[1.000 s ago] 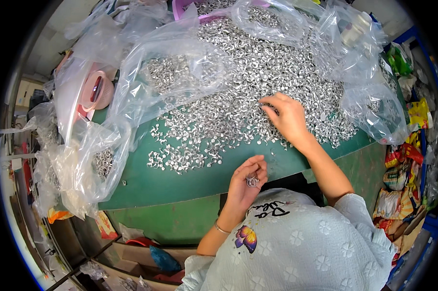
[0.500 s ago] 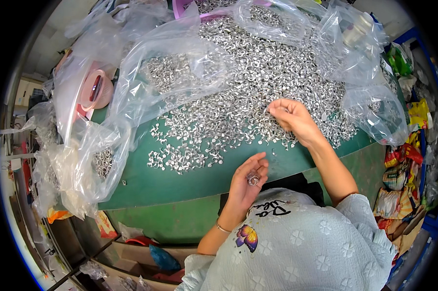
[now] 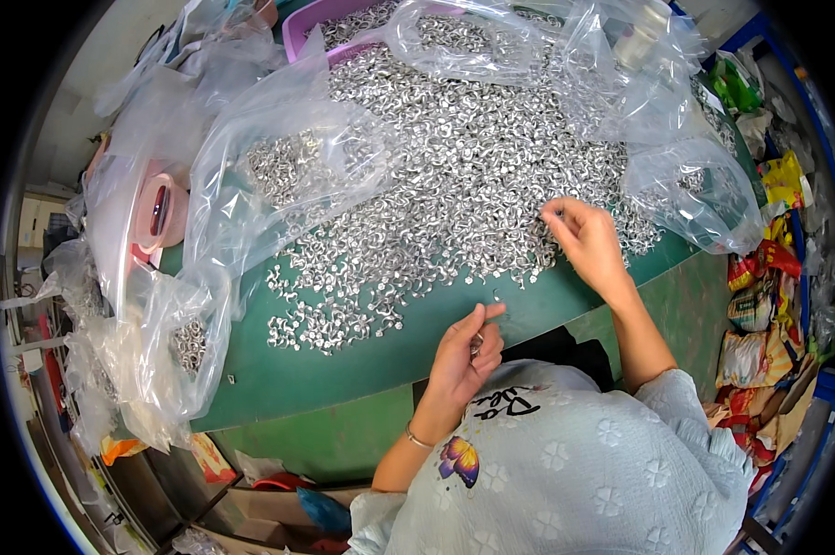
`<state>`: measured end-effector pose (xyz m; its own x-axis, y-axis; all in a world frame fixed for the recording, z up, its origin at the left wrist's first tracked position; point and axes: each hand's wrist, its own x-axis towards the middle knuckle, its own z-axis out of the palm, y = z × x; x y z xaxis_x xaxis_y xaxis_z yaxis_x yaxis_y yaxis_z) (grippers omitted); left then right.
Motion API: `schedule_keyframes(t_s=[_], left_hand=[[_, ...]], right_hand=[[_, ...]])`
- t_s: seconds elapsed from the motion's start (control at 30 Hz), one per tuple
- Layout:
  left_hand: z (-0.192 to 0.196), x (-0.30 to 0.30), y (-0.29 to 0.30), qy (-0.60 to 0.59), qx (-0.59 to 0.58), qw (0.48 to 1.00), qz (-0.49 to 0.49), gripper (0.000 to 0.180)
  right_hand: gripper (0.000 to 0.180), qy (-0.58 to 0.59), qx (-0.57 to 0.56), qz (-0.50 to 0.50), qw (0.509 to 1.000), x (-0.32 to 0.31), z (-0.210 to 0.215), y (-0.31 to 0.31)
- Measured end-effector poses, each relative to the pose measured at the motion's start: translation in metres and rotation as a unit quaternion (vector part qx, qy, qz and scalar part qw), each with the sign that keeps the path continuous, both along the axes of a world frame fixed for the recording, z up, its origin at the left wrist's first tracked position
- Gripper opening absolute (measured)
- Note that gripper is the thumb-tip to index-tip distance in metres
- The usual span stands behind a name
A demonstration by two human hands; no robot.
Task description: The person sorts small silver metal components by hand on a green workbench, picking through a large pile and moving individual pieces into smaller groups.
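A broad heap of small curved silvery metal pieces covers much of the green table. My left hand is held above the table's near edge, fingers curled around some of these metal pieces, with the index finger pointing out to the right. My right hand is at the right front of the heap. Its thumb and index finger are pinched together against the pieces there; what lies between the tips is too small to make out. One loose piece rests on the table just beyond my left hand.
Clear plastic bags with metal pieces lie on the left, and another bag on the right. A purple tub of pieces stands at the back. A pink container sits far left. Colourful packages fill a rack at the right.
My right hand has shifted to the right along the heap. The fingers of my left hand have closed further over the metal pieces. The whole view has turned slightly.
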<state>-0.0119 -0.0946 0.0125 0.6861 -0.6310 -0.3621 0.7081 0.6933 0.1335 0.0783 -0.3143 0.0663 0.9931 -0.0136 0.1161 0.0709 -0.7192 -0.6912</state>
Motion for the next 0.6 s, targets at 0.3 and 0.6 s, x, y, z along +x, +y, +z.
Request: schedule_keyframes(t_s=[0.3,0.6], left_hand=[[0.008,-0.002,-0.015,0.055,0.012,0.995,0.08,0.043],[-0.002,-0.001,-0.018,0.018,-0.01,0.997,0.077,0.041]], right_hand=[[0.016,-0.183,-0.055,0.0,0.982,0.054,-0.016,0.008],[0.01,-0.183,-0.078,0.057,0.978,0.079,-0.027,0.012]])
